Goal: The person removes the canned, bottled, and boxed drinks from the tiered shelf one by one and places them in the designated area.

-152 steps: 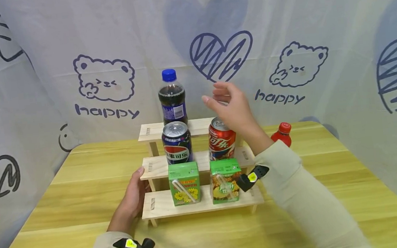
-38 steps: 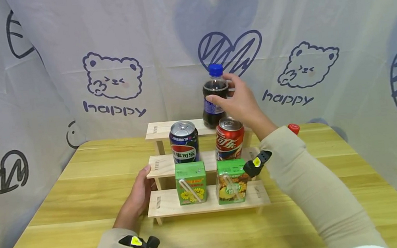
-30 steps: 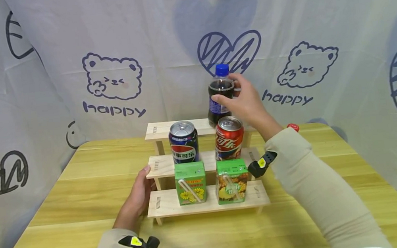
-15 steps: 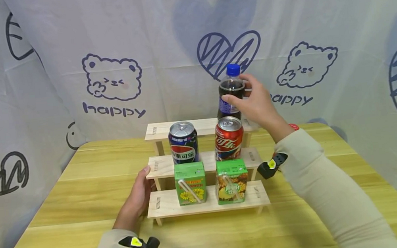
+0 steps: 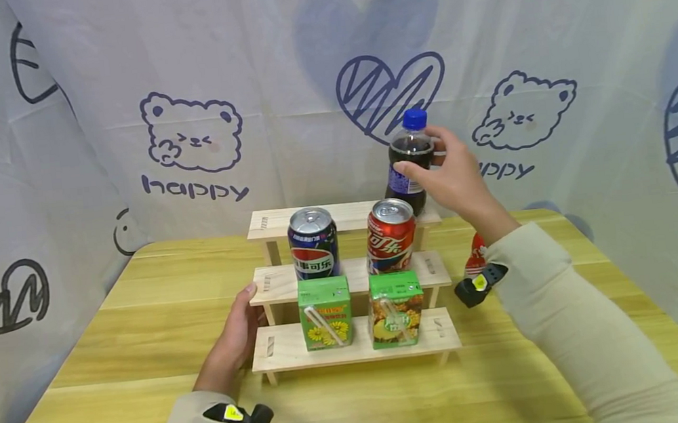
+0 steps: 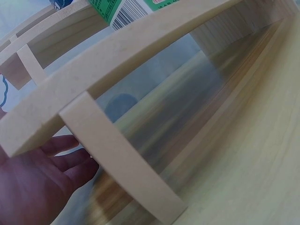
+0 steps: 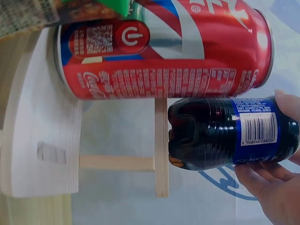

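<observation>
My right hand (image 5: 455, 176) grips a cola bottle (image 5: 410, 157) with a blue cap and blue label, thumb in front and fingers behind. The bottle leans slightly, its base right at the right end of the rack's top board in the right wrist view. A three-tier wooden rack (image 5: 355, 353) stands on the table. My left hand (image 5: 237, 333) holds the rack's left side, thumb at the middle board's end and fingers (image 6: 77, 171) beside a leg. On the middle board are a dark Pepsi can (image 5: 314, 244) and a red Coca-Cola can (image 5: 390, 237), which partly hides the bottle's base.
Two green juice boxes, one with yellow flowers (image 5: 326, 315) and one with pineapple (image 5: 396, 311), stand on the lowest board. A red bottle (image 5: 475, 253) stands right of the rack, partly behind my right wrist. A printed white curtain (image 5: 275, 54) hangs behind the table (image 5: 141, 326).
My right hand, first bare above the rack, has taken hold of the cola bottle and moved it from the top board's left part to its right end. The left hand keeps its place.
</observation>
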`<state>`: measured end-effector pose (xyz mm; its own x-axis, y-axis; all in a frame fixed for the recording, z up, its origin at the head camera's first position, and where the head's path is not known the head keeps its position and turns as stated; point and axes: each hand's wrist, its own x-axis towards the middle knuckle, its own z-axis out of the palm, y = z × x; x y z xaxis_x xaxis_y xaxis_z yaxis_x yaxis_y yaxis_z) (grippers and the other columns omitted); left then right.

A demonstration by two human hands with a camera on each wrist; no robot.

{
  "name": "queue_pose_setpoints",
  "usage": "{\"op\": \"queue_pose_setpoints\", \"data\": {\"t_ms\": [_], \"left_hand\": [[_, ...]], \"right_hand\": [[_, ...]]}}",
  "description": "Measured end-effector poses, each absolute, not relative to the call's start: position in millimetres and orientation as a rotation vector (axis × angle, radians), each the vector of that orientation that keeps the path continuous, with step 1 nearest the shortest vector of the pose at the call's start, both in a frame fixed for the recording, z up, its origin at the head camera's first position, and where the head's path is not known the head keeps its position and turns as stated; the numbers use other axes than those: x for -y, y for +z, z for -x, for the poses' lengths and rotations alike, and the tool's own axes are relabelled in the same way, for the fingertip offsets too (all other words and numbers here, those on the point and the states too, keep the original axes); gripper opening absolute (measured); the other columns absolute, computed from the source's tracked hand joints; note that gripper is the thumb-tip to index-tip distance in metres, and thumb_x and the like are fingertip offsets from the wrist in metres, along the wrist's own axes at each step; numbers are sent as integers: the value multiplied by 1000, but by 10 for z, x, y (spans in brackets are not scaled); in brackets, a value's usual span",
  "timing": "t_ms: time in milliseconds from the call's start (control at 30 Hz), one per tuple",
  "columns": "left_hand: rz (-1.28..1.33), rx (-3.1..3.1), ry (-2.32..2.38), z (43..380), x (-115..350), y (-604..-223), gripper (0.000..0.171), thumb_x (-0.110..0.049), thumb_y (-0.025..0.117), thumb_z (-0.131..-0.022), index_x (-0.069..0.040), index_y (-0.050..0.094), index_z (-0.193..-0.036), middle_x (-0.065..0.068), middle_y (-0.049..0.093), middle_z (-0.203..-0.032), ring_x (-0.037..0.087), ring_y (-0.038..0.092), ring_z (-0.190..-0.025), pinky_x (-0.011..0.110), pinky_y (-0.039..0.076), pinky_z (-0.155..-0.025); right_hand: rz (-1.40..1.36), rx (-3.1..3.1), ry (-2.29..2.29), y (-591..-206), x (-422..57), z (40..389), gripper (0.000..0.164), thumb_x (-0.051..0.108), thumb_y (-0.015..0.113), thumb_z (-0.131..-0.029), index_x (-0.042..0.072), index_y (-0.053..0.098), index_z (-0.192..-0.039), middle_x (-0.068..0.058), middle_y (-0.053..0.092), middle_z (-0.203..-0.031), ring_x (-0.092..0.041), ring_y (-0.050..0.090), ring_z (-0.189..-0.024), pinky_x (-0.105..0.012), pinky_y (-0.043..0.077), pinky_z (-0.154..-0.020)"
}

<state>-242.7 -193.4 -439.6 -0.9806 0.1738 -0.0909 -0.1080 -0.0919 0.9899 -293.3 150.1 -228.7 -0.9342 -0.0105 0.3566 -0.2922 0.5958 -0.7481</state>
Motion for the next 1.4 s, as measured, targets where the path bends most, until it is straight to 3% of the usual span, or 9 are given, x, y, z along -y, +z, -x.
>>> {"op": "queue_pose_setpoints", "data": {"t_ms": [1167,1400], "left_hand": [[-98,-1949,2193,2421,1950,-4415,65,-56,20,-96,-17,23,-147,13,31,-146,31,31,-133,46,27,-105],[-99,-1949,2196,2423,1948,-4405,66,-57,20,-96,-17,21,-148,14,29,-148,31,27,-136,48,23,-108]], "right_hand": [[-95,2451,1052,-2309,-2041,2811,78,49,65,-82,7,37,-141,-21,52,-126,-32,51,-103,-45,46,-83],[-27,2438,1025,-2264,-2268,2781,80,50,63,-83,6,34,-144,-23,49,-132,-36,51,-110,-51,45,-91]]}}
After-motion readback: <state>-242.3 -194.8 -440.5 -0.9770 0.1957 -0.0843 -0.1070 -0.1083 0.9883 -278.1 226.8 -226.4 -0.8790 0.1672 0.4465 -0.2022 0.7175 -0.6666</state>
